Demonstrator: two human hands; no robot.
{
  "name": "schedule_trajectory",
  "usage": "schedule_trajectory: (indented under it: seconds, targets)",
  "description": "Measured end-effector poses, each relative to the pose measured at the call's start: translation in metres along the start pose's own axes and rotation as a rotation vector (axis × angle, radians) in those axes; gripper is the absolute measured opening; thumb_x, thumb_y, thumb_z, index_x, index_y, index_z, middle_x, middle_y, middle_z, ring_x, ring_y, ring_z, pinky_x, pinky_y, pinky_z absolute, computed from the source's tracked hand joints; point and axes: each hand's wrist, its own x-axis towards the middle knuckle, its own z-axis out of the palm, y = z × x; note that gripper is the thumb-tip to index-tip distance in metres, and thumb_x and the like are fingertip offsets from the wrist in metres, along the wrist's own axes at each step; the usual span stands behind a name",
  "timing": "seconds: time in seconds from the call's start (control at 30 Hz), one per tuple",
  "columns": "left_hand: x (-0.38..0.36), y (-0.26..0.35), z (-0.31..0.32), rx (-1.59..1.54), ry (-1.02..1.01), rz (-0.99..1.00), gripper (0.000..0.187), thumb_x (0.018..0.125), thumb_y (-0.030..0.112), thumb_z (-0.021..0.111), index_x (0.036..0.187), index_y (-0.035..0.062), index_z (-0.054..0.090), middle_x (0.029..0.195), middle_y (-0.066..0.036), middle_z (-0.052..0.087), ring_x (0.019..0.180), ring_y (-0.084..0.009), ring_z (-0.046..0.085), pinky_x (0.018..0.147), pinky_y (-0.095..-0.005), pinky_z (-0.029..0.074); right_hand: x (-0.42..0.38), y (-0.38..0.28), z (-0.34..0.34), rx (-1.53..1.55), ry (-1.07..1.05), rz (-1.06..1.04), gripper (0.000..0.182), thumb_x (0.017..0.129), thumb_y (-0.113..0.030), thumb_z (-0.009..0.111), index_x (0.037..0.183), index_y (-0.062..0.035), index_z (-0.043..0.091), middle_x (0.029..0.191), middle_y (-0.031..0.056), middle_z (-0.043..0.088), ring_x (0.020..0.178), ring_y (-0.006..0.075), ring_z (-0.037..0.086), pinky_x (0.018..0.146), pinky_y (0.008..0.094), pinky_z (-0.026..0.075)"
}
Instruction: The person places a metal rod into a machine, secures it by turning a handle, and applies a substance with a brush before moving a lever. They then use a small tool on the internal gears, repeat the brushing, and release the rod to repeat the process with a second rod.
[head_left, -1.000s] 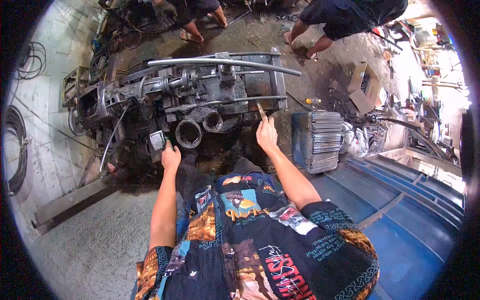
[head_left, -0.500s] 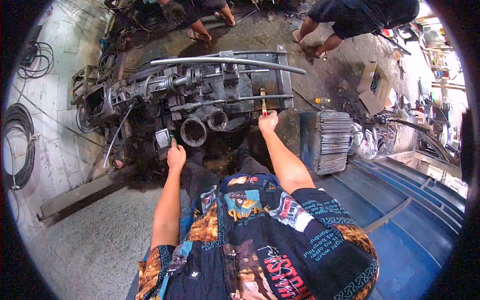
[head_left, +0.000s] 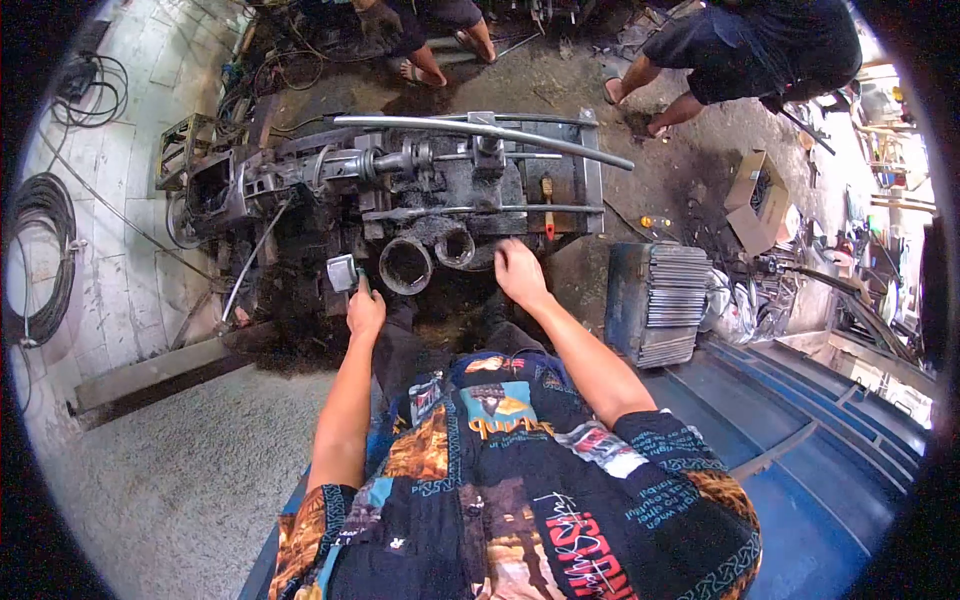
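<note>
A long greasy metal machine [head_left: 400, 180] lies in front of me, with a loose metal rod [head_left: 480, 128] across its top. My left hand [head_left: 365, 308] is closed around the dark handle of a tool with a pale, square metal head [head_left: 342, 273]. My right hand [head_left: 519, 272] is beside the machine's near edge, right of two round metal rings [head_left: 405, 266], its fingers bent and partly hidden; whether they are closed I cannot tell. The brush [head_left: 548, 208] with a red-tipped handle rests on the machine's right part, apart from my right hand.
A finned metal block [head_left: 672, 290] stands at the right, above blue metal panels [head_left: 790, 480]. Behind it sits an open cardboard box [head_left: 757, 200]. Two people's legs [head_left: 425, 60] [head_left: 675, 90] show beyond the machine. A coiled black cable [head_left: 45, 255] hangs at the left.
My right hand has let go of the brush and moved left and toward me. The brush now lies on the machine. My left hand still holds its tool. The whole view has shifted slightly.
</note>
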Motion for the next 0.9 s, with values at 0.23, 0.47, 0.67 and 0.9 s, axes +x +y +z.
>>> schedule_trajectory:
  seconds: [0.23,0.47,0.67,0.9]
  targets:
    - [-0.002,0.004,-0.001,0.007,0.027,0.026,0.055,0.09,0.025,0.051,0.142,0.0094,0.041,0.102,-0.024,0.066,0.097,-0.0415,0.063,0.085,-0.0516,0.05,0.151,-0.118,-0.083,0.048,0.358,-0.432,0.014,0.088,-0.012,0.057,0.095,-0.0002,0.061,0.091,0.0183,0.061,0.084,0.0385,0.062,0.075,0.0453,0.052]
    - [0.003,0.0,0.002,-0.04,0.065,-0.002,0.054,0.09,0.026,0.052,0.14,0.0082,0.043,0.104,-0.025,0.065,0.099,-0.0411,0.063,0.085,-0.0509,0.05,0.206,-0.091,-0.077,-0.332,0.207,-0.288,0.036,0.094,-0.035,0.05,0.093,-0.0027,0.066,0.094,0.0185,0.065,0.087,0.0352,0.064,0.076,0.0447,0.052]
    - [-0.002,0.004,0.002,-0.062,0.051,-0.018,0.055,0.09,0.025,0.053,0.141,0.0085,0.042,0.104,-0.025,0.065,0.099,-0.0406,0.063,0.085,-0.0498,0.051,0.202,-0.104,-0.072,-0.449,0.139,-0.2,0.049,0.097,-0.043,0.044,0.083,-0.0041,0.07,0.091,0.018,0.067,0.089,0.0331,0.065,0.077,0.0447,0.053]
    - [-0.005,0.005,0.002,-0.07,0.051,-0.02,0.056,0.09,0.023,0.053,0.143,0.0091,0.04,0.107,-0.024,0.064,0.1,-0.0411,0.062,0.086,-0.0501,0.05,0.202,-0.105,-0.074,-0.479,0.115,-0.186,0.051,0.098,-0.045,0.042,0.085,-0.004,0.07,0.092,0.0178,0.067,0.09,0.0331,0.065,0.078,0.044,0.053]
